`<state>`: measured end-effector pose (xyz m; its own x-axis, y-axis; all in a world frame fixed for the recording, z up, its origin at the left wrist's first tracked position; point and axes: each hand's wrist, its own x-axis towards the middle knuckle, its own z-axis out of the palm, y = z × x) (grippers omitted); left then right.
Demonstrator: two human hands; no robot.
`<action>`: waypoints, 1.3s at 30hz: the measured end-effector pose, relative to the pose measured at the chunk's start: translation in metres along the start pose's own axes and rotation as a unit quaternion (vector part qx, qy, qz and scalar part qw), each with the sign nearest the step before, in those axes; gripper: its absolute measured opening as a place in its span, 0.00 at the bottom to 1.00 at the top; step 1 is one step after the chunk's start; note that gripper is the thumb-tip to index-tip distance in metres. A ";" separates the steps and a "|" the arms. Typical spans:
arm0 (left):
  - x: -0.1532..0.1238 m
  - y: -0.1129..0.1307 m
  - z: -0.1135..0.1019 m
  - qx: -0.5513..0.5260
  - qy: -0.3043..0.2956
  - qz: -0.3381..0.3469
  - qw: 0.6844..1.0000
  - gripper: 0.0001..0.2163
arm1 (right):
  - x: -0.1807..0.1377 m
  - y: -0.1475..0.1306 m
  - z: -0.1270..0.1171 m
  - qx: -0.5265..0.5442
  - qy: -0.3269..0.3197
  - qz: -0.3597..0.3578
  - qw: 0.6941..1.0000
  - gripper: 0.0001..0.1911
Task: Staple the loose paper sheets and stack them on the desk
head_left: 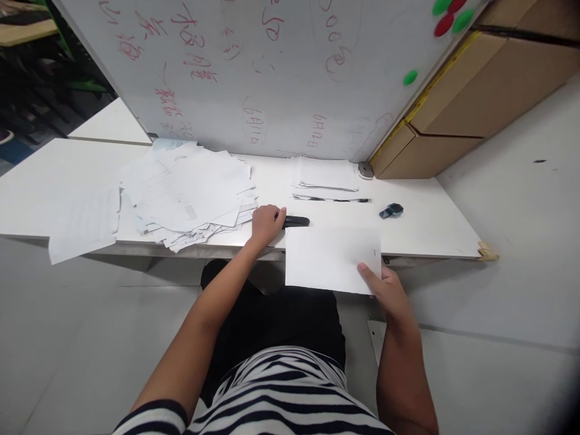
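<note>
My left hand (266,223) rests on the white table (421,226) with its fingers curled round the end of a black stapler (296,222). My right hand (385,289) pinches the lower right corner of a white sheet of paper (330,258) that hangs partly over the table's front edge. A loose heap of white papers (190,193) lies just left of my left hand.
A smaller stack of papers (327,175) and a thin black strip (335,199) lie at the back of the table. A small dark object (391,210) sits to the right. A whiteboard (272,72) with red writing and cardboard boxes (475,90) stand behind.
</note>
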<state>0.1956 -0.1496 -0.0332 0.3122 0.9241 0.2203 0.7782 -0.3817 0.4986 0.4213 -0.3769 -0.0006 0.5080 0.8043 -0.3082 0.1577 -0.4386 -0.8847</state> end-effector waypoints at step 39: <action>0.011 0.001 0.011 0.041 0.010 -0.008 0.999 0.17 | 0.289 -0.120 0.033 -0.088 0.098 -0.107 0.985 0.17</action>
<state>0.2053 -0.1397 -0.0399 0.2897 0.9289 0.2306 0.8247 -0.3645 0.4324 0.5213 -0.0789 0.0052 0.5974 0.8013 -0.0319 0.4156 -0.3434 -0.8423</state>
